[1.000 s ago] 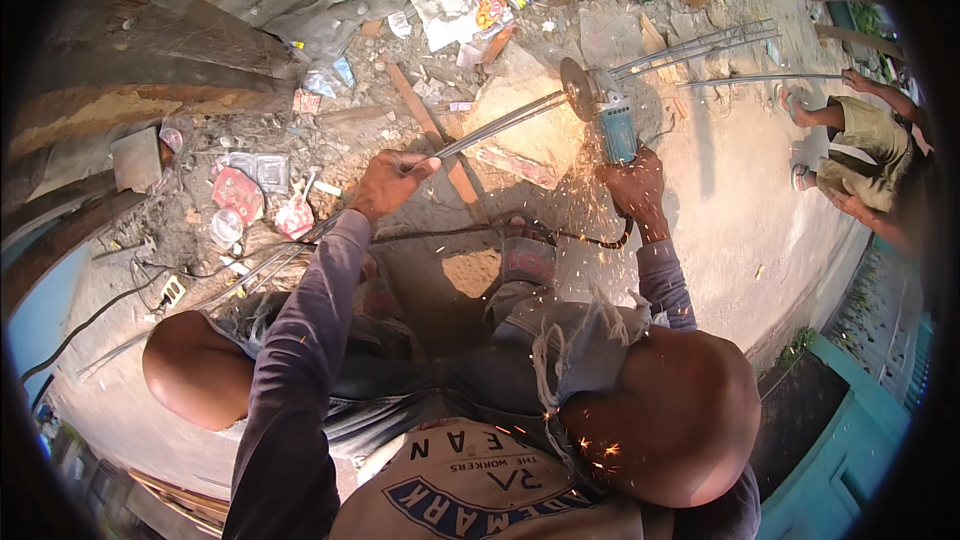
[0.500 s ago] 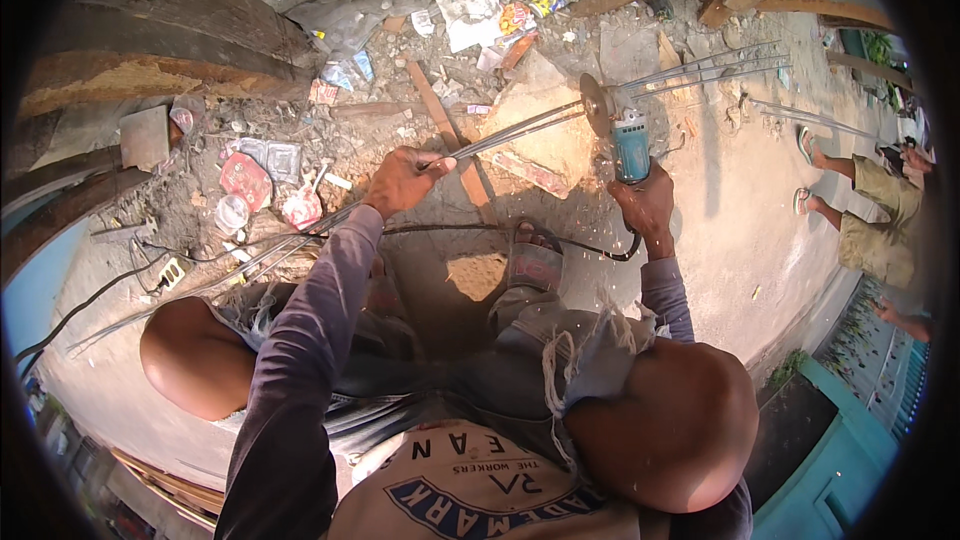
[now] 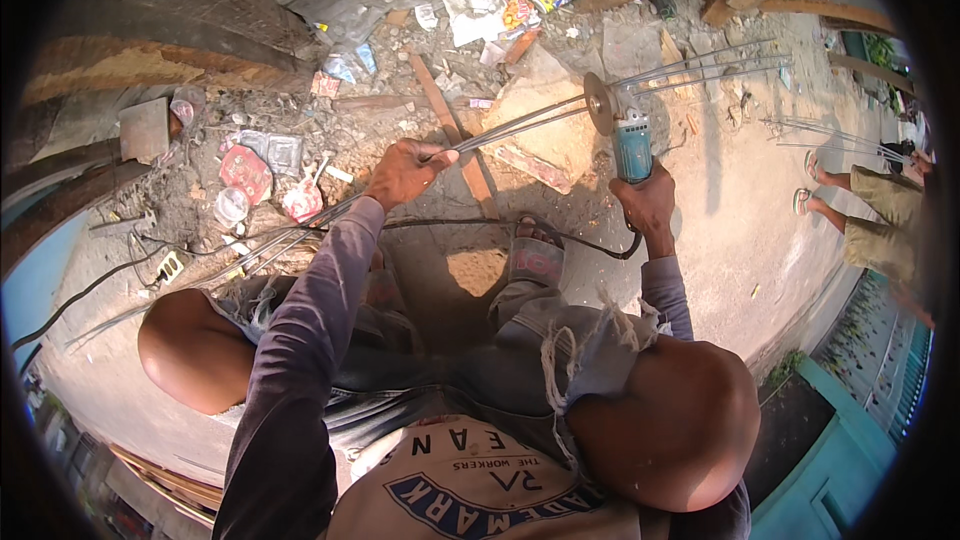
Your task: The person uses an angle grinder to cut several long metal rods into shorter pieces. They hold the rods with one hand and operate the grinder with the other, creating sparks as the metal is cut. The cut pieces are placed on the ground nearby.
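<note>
I squat with my left hand closed on long, thin steel rods, which slant up to the right past the grinder disc. My right hand grips a teal angle grinder by its body. Its brown disc stands upright across the rods; whether it touches them, I cannot tell. A black cord runs from the grinder's lower end leftward across the ground near my sandalled feet.
Wooden beams line the left and top. A wooden strip lies under the rods amid litter and rubble. A power socket is at left. At right, another person stands holding rods. A teal gate is at lower right.
The spray of sparks has died away. The grinder has moved slightly right. The other person and their rods have shifted rightward and down in the view.
</note>
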The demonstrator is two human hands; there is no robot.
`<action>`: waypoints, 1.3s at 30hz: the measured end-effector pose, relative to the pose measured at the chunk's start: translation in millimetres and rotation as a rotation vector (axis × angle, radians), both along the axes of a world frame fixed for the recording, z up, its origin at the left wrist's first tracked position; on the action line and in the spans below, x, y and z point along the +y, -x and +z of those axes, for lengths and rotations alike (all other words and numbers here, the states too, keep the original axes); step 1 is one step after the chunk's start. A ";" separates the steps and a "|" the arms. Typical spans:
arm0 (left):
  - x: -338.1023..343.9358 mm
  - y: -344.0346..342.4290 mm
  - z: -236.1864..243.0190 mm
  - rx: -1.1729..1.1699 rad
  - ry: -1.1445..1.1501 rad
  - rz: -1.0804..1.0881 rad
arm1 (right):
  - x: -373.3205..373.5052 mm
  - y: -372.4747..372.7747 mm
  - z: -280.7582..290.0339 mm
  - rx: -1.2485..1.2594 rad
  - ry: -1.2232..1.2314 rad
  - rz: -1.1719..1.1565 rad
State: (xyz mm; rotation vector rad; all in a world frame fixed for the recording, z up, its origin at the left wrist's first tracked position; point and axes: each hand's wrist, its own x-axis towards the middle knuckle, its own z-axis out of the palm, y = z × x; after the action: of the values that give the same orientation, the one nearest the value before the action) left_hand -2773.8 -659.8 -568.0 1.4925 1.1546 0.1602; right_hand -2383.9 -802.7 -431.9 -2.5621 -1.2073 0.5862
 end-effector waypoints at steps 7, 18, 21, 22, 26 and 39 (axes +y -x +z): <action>6.2 -0.1 10.6 0.065 0.091 -0.028 | 5.2 2.4 4.1 -0.005 0.030 -0.024; 1.9 -1.9 13.8 0.023 0.089 -0.004 | -4.6 -1.8 -5.4 0.002 0.007 0.002; 1.3 0.1 8.4 0.022 0.064 0.016 | -2.8 -1.5 -8.4 -0.035 0.045 -0.011; 1.3 1.3 5.3 0.021 0.051 0.025 | -2.1 -2.5 -10.8 -0.055 0.067 -0.018; 2.1 1.7 11.0 0.018 0.057 -0.003 | -6.0 -0.1 -8.5 0.057 -0.037 -0.002; 2.2 6.5 11.8 -0.002 0.050 -0.010 | -8.6 -1.6 -16.7 0.055 -0.051 -0.012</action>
State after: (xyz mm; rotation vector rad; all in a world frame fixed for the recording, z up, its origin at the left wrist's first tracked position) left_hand -2780.3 -657.6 -556.2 1.4539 1.1415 0.1250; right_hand -2382.3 -811.2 -448.6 -2.4920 -1.1731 0.6115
